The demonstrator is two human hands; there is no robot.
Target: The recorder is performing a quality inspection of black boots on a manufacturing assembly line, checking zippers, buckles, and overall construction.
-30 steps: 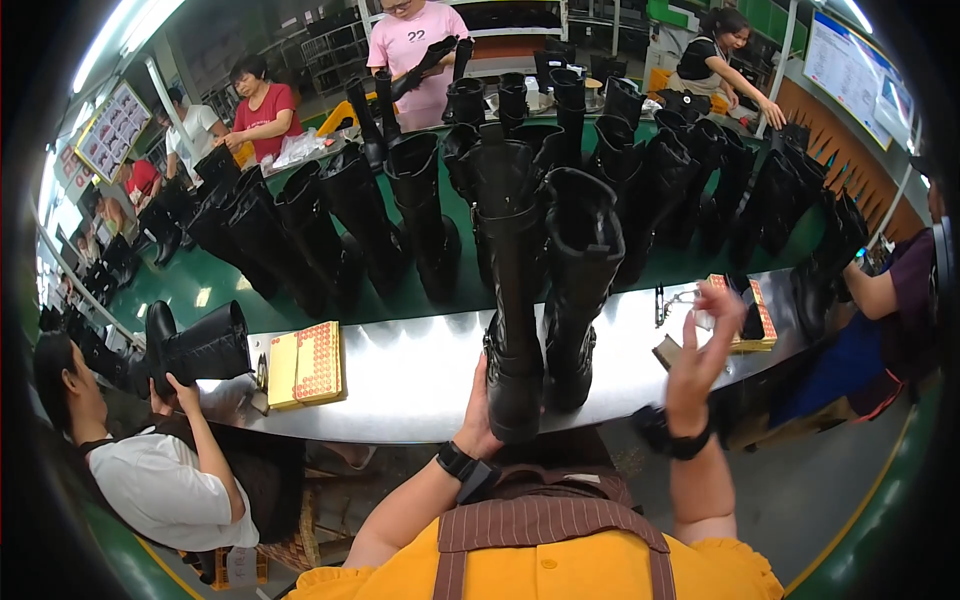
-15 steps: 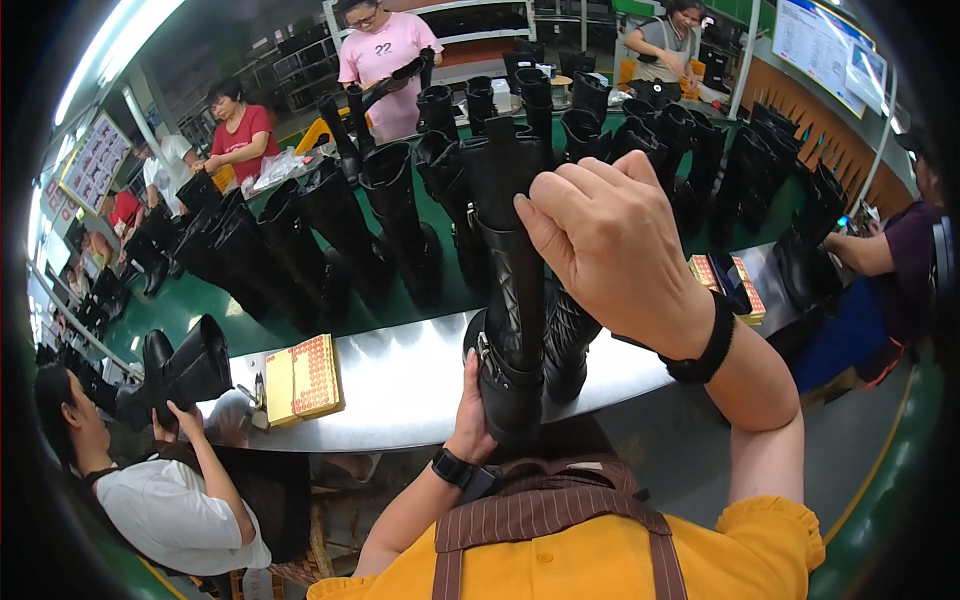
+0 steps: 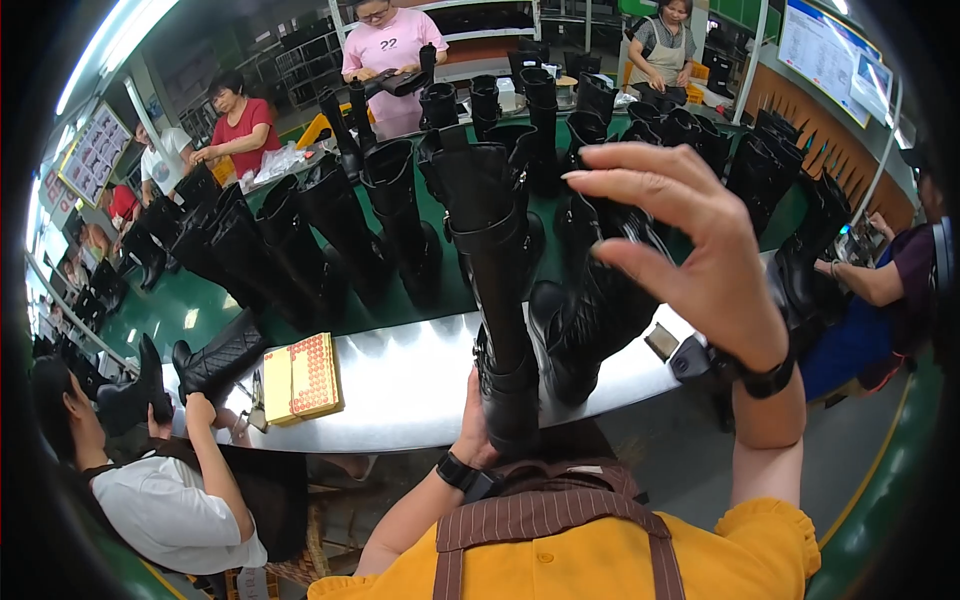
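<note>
At the near edge of the steel table [image 3: 400, 385], my left hand [image 3: 478, 425] is gripping the foot of a tall black boot [image 3: 495, 290] standing upright, fingers wrapped around it, while my right hand [image 3: 690, 250] is hovering beside the second boot [image 3: 590, 310], fingers spread, holding nothing.

The tall black boot [image 3: 500, 290] looks like smooth leather with a dull sheen, its sole end gripped by the left hand [image 3: 478, 425]. The worktop [image 3: 400, 385] is bright, glossy metal; near its left edge lies a matt cardboard box [image 3: 300, 378]. The conveyor belt [image 3: 200, 310] behind is smooth green, slightly shiny.
</note>
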